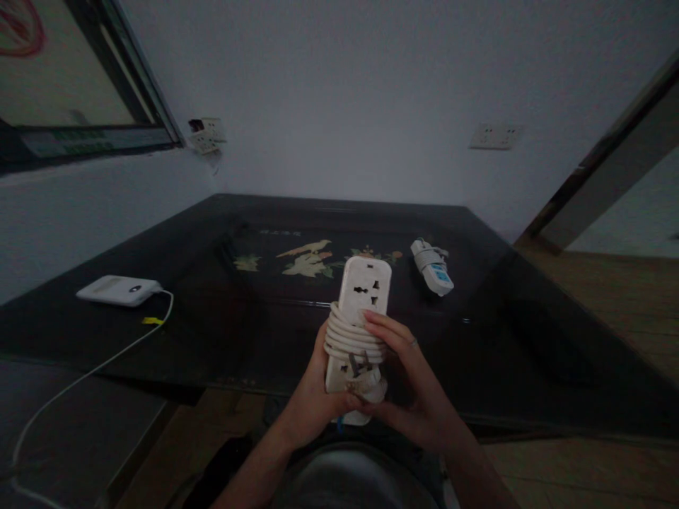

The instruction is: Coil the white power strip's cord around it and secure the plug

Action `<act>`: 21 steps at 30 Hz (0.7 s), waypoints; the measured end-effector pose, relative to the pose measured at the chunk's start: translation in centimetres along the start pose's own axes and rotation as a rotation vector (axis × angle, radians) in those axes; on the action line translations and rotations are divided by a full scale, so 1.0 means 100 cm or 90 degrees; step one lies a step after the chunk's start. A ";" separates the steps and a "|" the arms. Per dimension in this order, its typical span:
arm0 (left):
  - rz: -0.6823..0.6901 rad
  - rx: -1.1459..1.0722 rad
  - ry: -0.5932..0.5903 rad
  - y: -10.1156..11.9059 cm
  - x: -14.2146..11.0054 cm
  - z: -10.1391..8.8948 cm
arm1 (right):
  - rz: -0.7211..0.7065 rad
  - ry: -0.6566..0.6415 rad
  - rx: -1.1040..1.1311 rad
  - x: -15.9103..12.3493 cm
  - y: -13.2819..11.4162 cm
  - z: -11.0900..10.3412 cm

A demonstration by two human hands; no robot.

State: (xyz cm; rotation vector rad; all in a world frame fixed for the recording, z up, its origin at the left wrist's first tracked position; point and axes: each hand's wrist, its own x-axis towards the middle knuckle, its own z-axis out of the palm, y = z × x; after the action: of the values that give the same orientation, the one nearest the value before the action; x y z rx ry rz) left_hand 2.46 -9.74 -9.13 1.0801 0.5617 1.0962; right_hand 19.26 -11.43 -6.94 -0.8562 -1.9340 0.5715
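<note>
Both of my hands hold a white power strip [366,283] upright over the near edge of the dark table. Its white cord [347,336] is wound several times round the middle, and the plug [366,382] with its metal prongs lies against the lower front. My left hand [318,396] grips the strip's left side, its thumb by the plug. On the right side, my right hand [411,382] has its fingers over the wound cord and its thumb under the plug. The backs of the strip and some fingers are hidden.
A second white power strip [432,267], wrapped in its cord, lies on the dark table [371,226] to the right. At left rests a white device [119,290] with a cable running off the edge. Wall sockets [496,136] sit above the table.
</note>
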 end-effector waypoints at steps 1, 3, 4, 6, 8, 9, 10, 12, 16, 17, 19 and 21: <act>-0.004 0.003 0.002 0.000 0.000 0.000 | -0.001 0.008 0.004 0.000 0.002 0.001; -0.008 0.003 0.010 0.000 0.000 0.000 | -0.023 0.051 0.001 -0.001 0.005 0.003; -0.008 0.001 0.018 -0.001 0.000 0.001 | -0.046 0.080 -0.014 -0.001 0.007 0.003; -0.009 -0.006 0.043 -0.001 -0.001 0.004 | -0.098 0.128 -0.072 -0.001 0.009 0.004; -0.007 -0.021 0.069 0.000 -0.001 0.008 | -0.137 0.142 -0.132 -0.001 0.009 0.004; -0.006 -0.029 0.077 0.001 -0.002 0.010 | -0.147 0.142 -0.147 -0.001 0.009 0.004; -0.006 -0.034 0.080 0.002 -0.002 0.012 | -0.152 0.141 -0.153 -0.001 0.008 0.004; -0.010 -0.041 0.072 0.005 -0.002 0.014 | -0.154 0.144 -0.148 -0.001 0.007 0.004; -0.027 -0.047 0.080 0.007 -0.003 0.016 | -0.141 0.150 -0.146 -0.001 0.003 0.004; -0.025 -0.046 0.092 0.007 -0.003 0.017 | -0.142 0.152 -0.153 -0.001 0.002 0.004; -0.011 -0.039 0.110 0.006 -0.004 0.017 | -0.147 0.153 -0.167 -0.001 0.001 0.004; 0.008 -0.032 0.116 0.004 -0.004 0.018 | -0.152 0.154 -0.176 -0.001 0.000 0.004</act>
State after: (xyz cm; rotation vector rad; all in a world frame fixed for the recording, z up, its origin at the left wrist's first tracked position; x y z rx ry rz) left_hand 3.54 -10.81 -8.06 0.9477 0.6688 1.2216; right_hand 18.93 -11.49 -7.15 -0.8072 -1.8790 0.0549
